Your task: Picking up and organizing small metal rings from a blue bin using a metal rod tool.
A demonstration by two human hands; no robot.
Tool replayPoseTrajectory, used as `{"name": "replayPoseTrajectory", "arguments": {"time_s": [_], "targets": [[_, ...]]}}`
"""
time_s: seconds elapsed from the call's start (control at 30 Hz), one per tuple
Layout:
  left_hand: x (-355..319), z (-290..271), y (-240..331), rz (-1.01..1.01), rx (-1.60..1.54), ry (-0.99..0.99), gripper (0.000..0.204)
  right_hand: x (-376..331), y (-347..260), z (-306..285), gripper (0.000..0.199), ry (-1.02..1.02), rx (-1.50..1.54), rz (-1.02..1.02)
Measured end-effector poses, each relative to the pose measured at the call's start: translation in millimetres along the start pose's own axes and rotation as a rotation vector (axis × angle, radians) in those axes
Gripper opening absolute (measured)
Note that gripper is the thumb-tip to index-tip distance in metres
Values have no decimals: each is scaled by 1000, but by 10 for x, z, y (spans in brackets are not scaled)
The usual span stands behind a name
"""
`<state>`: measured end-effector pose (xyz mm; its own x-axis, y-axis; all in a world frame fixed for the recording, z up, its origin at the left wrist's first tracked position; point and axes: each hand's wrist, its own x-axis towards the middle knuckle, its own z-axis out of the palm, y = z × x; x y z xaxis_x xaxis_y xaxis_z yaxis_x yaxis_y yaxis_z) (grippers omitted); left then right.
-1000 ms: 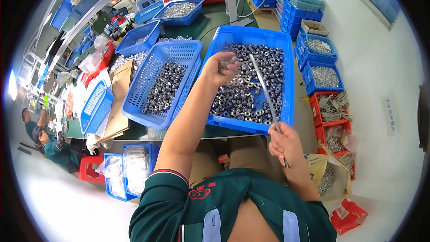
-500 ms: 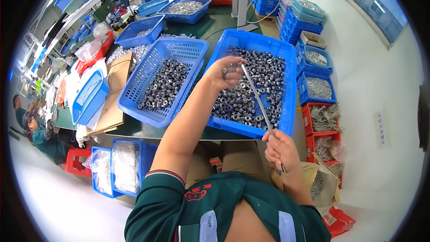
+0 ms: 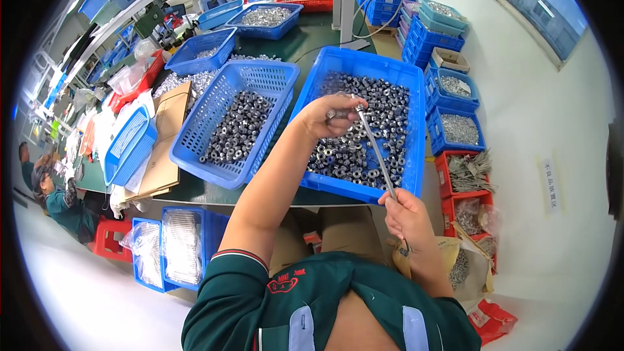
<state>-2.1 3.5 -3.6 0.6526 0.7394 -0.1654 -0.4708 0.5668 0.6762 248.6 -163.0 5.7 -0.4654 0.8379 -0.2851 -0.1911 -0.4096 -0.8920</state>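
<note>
The left hand held some metal rings by the tip of a rod over the blue tub; the right hand gripped the rod; threading seemed underway, needing steady aim.

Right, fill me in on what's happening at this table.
The person's right hand grips a slim metal rod near its lower end. The left hand holds a few small metal pieces by the rod's far end. Both work over a blue tray of loose metal rings; a perforated blue basket on the left holds more.
</note>
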Motion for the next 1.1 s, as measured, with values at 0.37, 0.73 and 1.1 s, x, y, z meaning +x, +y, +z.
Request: {"name": "replayPoseTrajectory", "arguments": {"time_s": [0.37, 0.73, 1.1], "targets": [[11, -51, 29, 24, -254, 167, 50, 39, 73, 7, 13, -27, 95, -14], [50, -185, -1, 64, -287, 276, 42, 6, 37, 5, 15, -54, 98, 38], [53, -77, 33, 91, -361, 236, 45, -24, 86, -13, 16, -156, 63, 95]]}}
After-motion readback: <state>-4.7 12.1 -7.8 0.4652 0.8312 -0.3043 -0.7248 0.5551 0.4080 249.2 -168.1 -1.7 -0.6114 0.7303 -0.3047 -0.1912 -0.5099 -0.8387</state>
